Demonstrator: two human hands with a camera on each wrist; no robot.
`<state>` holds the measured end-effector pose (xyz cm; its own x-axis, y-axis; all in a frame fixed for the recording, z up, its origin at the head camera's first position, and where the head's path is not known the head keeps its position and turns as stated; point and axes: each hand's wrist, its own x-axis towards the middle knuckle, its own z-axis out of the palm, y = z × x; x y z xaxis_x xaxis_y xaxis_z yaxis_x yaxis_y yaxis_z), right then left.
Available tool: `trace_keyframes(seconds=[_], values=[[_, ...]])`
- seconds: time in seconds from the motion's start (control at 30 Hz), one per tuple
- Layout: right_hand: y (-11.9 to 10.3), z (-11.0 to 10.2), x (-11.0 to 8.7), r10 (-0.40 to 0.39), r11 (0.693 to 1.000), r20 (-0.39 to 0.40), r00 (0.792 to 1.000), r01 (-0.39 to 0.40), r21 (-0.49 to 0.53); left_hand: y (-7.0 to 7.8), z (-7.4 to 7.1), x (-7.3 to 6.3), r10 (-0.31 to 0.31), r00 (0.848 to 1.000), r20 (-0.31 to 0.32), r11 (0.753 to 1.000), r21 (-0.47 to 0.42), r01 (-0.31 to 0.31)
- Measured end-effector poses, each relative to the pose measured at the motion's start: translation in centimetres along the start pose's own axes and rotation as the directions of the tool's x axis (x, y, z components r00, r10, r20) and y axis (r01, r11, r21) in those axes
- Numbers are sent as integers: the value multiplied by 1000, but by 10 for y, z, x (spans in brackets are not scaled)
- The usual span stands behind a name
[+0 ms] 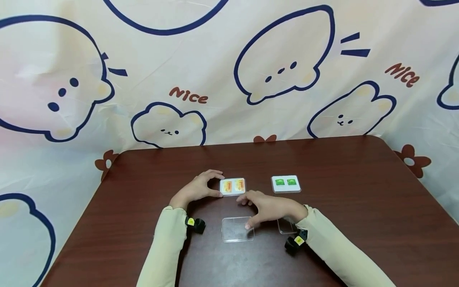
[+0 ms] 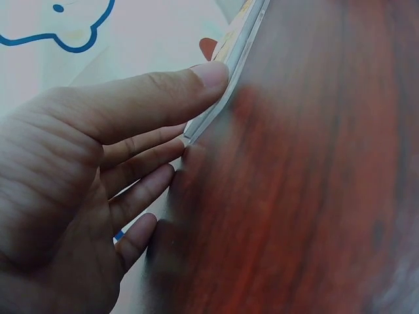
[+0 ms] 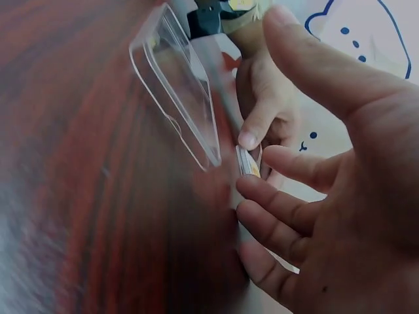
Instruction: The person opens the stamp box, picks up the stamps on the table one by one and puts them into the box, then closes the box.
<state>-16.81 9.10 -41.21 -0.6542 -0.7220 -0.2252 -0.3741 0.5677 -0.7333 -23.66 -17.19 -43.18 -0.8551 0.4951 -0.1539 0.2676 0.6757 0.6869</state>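
A flat case with two orange-and-yellow picture cards (image 1: 233, 186) lies on the table, white around the pictures. My left hand (image 1: 199, 187) holds it at its left end, thumb at the near corner and forefinger at the far one. In the left wrist view the thumb (image 2: 213, 75) presses on the case's edge. My right hand (image 1: 267, 205) hovers with loosely bent fingers beside the case's near right corner, its thumb over a clear plastic lid (image 1: 234, 231). In the right wrist view nothing sits between the right hand's thumb and fingers; the clear lid (image 3: 177, 98) stands beside it.
To the right lies a second white case with two green pictures (image 1: 286, 183). Another clear lid (image 1: 285, 228) is partly hidden beneath the right wrist. The brown table (image 1: 340, 179) ends at a patterned cloth backdrop (image 1: 222, 71).
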Motion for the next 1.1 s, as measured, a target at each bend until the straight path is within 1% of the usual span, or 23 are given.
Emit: trace_keyframes(seconds=[0.13, 0.23, 0.4, 0.53, 0.67, 0.77, 1.0, 1.1], values=[[-3, 3, -5, -20, 995, 16, 1000, 21, -94, 0, 1, 1, -1, 1000, -2, 1000, -10, 1], [-7, 7, -7, -30, 986, 21, 999, 33, -163, -1, 2, 1, 1, 1000, -4, 1000, -12, -1], [-14, 15, -9, 2, 969, 12, 1000, 1, -247, -2, 3, 1, -3, 1000, 0, 1000, -13, 3], [-18, 20, -9, 25, 953, -13, 1000, -28, -300, -3, 3, 3, -5, 1000, -2, 1000, -11, 5], [-19, 23, -9, 17, 939, -41, 999, -30, -344, -2, 3, 3, -6, 1000, 0, 1000, -9, 6], [-19, 26, -8, 15, 932, -46, 999, -31, -362, -2, 3, 2, -9, 1000, 9, 1000, -3, 9], [-19, 27, -8, -6, 926, -60, 998, -17, -377, 0, 1, 2, -6, 1000, -1, 1000, -14, 6], [-19, 28, -8, -9, 922, -57, 998, -14, -387, 0, 1, 3, -4, 1000, 6, 1000, -13, 4]])
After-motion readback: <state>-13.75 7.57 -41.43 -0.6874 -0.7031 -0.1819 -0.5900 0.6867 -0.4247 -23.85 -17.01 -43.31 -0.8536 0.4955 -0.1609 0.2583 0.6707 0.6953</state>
